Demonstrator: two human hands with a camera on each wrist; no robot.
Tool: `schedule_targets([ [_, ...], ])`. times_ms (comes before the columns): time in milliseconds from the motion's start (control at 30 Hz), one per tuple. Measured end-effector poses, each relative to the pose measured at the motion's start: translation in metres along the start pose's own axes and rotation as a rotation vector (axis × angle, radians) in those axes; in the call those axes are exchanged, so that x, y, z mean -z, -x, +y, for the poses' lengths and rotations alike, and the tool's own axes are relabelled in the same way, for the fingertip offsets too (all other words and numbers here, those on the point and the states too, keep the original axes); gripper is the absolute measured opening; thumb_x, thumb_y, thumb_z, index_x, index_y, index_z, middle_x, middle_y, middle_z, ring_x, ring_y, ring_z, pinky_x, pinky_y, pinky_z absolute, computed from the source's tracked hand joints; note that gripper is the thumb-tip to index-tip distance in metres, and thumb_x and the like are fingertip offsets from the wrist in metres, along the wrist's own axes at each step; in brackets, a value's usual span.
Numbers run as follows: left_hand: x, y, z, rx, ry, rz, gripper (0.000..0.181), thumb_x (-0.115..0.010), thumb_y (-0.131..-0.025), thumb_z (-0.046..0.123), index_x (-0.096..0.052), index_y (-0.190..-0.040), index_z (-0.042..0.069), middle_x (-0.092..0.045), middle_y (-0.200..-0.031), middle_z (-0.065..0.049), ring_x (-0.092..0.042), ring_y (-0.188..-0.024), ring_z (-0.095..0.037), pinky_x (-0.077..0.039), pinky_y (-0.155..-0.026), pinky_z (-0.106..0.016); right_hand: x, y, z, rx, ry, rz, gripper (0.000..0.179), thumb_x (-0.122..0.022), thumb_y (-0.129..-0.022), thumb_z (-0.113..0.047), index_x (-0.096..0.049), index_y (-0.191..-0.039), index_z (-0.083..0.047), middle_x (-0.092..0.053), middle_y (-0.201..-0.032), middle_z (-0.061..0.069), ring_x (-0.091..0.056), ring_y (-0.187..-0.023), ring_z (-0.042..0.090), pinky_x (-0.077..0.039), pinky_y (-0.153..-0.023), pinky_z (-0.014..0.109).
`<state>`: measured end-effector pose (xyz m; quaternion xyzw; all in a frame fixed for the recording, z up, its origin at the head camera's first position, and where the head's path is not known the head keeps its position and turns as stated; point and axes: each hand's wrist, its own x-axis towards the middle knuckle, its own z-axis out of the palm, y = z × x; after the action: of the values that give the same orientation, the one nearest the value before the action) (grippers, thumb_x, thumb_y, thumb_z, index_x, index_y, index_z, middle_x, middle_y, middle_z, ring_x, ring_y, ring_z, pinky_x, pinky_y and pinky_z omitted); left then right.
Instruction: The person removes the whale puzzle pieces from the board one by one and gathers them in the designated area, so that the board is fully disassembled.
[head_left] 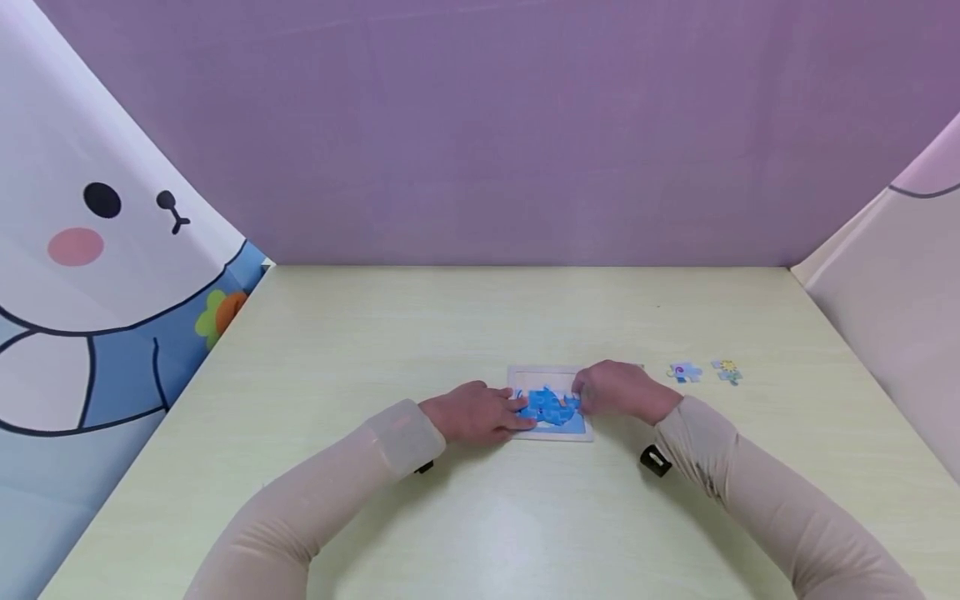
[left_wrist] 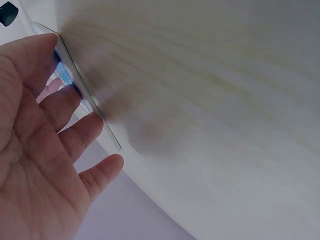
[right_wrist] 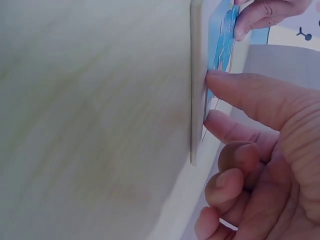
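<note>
A small jigsaw puzzle with a pale tray frame (head_left: 551, 439) lies flat on the table. Inside it, fitted pieces (head_left: 551, 408) form a blue picture. My left hand (head_left: 476, 413) rests at its left side, fingers spread and fairly straight. In the left wrist view, the thumb and fingers (left_wrist: 62, 112) touch the tray's edge (left_wrist: 82, 85) and surface. My right hand (head_left: 618, 390) is at the tray's right side. The right wrist view shows its thumb and index finger pinching a puzzle piece (right_wrist: 206, 97) just inside the rim; the other fingers are curled. The piece is mostly hidden.
Two loose jigsaw pieces lie right of the right hand: one with a purple swirl (head_left: 685, 372), another with a yellow pattern (head_left: 727, 372). A pale edge of something shows behind the right hand. A purple cloth wall (head_left: 525, 167) bounds the wooden table's (head_left: 420, 325) far edge.
</note>
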<state>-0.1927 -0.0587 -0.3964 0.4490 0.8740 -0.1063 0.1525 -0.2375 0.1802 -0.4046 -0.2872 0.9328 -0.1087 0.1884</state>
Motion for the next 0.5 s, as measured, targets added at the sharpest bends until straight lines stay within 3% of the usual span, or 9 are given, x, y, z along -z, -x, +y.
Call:
schedule_targets([
  [133,0.0002,0.0002,0.0000,-0.003,-0.009,0.006,0.041,-0.050,-0.100,0.030,-0.048,-0.142,0.029,-0.043,-0.146,-0.001,-0.042,-0.133,-0.023,-0.046,-0.095,-0.038,-0.0009,-0.0007,0.0009,-0.047,-0.096,-0.008,0.028,-0.072,-0.081,-0.016,-0.069,-0.107,-0.007,-0.067,-0.106,0.008,-0.057,-0.091,0.022,-0.048,-0.084,0.045],
  [333,-0.0003,-0.0015,-0.0001,0.010,-0.001,-0.012,0.041,-0.049,-0.101,0.031,-0.048,-0.142,0.031,-0.042,-0.147,0.000,-0.041,-0.134,-0.022,-0.045,-0.097,-0.039,-0.0029,-0.0002,0.0031,-0.080,-0.250,0.020,0.017,-0.070,-0.084,-0.014,-0.063,-0.099,-0.009,-0.062,-0.092,0.004,-0.053,-0.082,0.020,-0.046,-0.075,0.037],
  [500,-0.0007,-0.0030,-0.0007,0.011,-0.003,-0.018,0.041,-0.048,-0.101,0.032,-0.047,-0.142,0.032,-0.041,-0.147,0.001,-0.041,-0.134,-0.022,-0.044,-0.098,-0.039,-0.0055,0.0005,0.0065,-0.025,-0.349,0.071,0.005,-0.065,-0.088,-0.009,-0.061,-0.090,-0.007,-0.062,-0.089,0.004,-0.053,-0.078,0.019,-0.046,-0.073,0.035],
])
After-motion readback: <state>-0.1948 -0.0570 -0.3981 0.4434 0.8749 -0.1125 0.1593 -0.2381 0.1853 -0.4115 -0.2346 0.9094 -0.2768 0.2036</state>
